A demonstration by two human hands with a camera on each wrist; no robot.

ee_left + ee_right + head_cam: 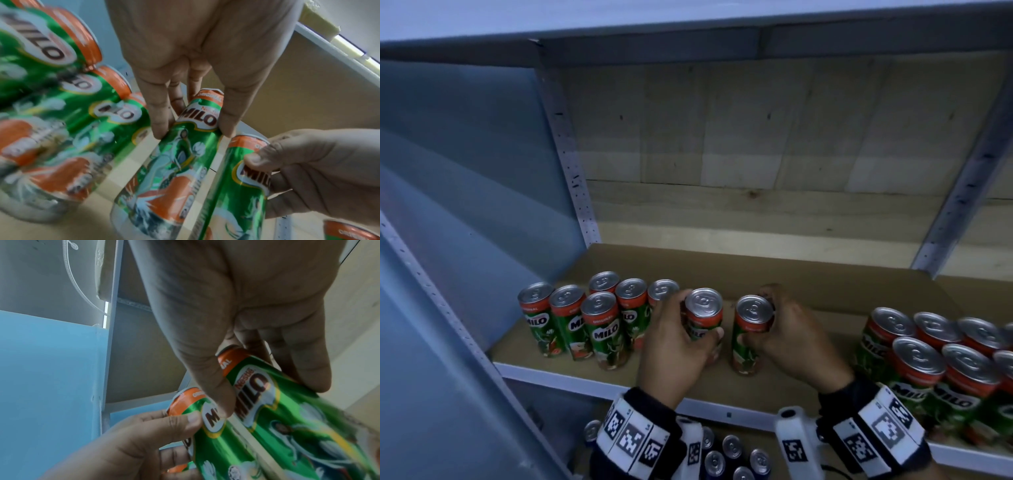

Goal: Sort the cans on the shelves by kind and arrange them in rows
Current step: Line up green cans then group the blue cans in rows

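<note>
I have one Milo can in each hand: my left hand (677,346) wraps the left Milo can (703,317), my right hand (796,342) pinches the right Milo can (751,334). Both stand on the shelf (722,409), just apart. I'd slide them upright, bases flat, toward the Milo cluster (592,317) just beyond my left hand's fingers, closing the gap without knocking neighbours.

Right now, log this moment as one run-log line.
left hand: grips Milo can | right hand: grips second Milo can | both upright, apart, on shelf | left group standing
</note>
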